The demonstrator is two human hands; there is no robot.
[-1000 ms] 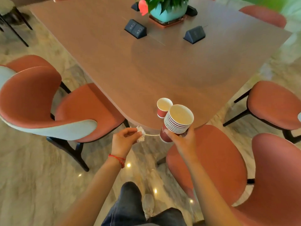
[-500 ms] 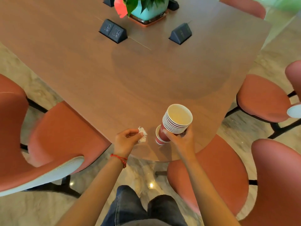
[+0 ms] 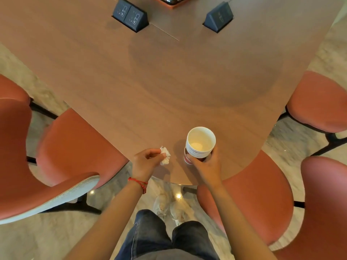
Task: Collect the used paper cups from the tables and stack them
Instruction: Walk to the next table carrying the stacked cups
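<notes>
My right hand [image 3: 205,166] grips a stack of several nested red paper cups [image 3: 200,143], white inside, near the front edge of the brown wooden table [image 3: 169,91]. The stack sits down in a single red cup [image 3: 187,160] standing on the table, of which only a sliver of rim shows at the stack's lower left. My left hand [image 3: 145,162] pinches a crumpled white tissue [image 3: 165,155] just left of the cups, above the table edge.
Two black power socket boxes [image 3: 130,15] [image 3: 218,16] stand at the table's far side, with a plant pot's base [image 3: 171,1] between them. Red-orange chairs [image 3: 47,156] [image 3: 262,194] [image 3: 319,102] surround the table. My legs and shoes show below on the marble floor.
The stack in my right hand has come down over the single cup on the table, which now is almost hidden. My view has moved closer to the table. The left hand still holds the tissue.
</notes>
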